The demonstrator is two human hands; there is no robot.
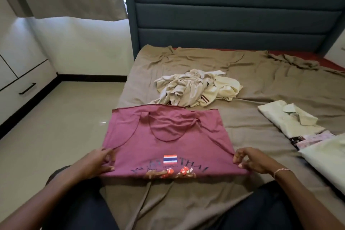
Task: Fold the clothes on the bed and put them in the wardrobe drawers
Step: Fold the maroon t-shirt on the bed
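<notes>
- Head view shows a maroon sleeveless top (168, 142) lying flat on the bed's brown sheet (261, 80), directly in front of the person, printed end nearest them.
- Left hand (100, 162): the grip is a pinch, thumb against curled fingers, holding the cloth at the top's near left corner.
- Right hand (250, 160): the grip is likewise pinched on the near right corner. A bracelet (281, 171) sits on that wrist.
- The top appears already doubled across its print, with neckline and armholes lying over a straight far edge. The wide-angle view makes the layering hard to confirm.
- Done: a folded pale green collared shirt (285, 119) lies on the sheet to the right, with a patterned folded piece (311, 138) just beside it and another pale piece (328, 157) at the frame's right edge.
- Outstanding: a crumpled pile of pale clothes (194, 87) sits mid-bed, just beyond the top, unfolded.
- Wardrobe drawers (22, 89) stand at the left, across the floor, fronts closed. No garment is seen in them.
- Judgement: folding is roughly midway, and stowing is not yet begun.
</notes>
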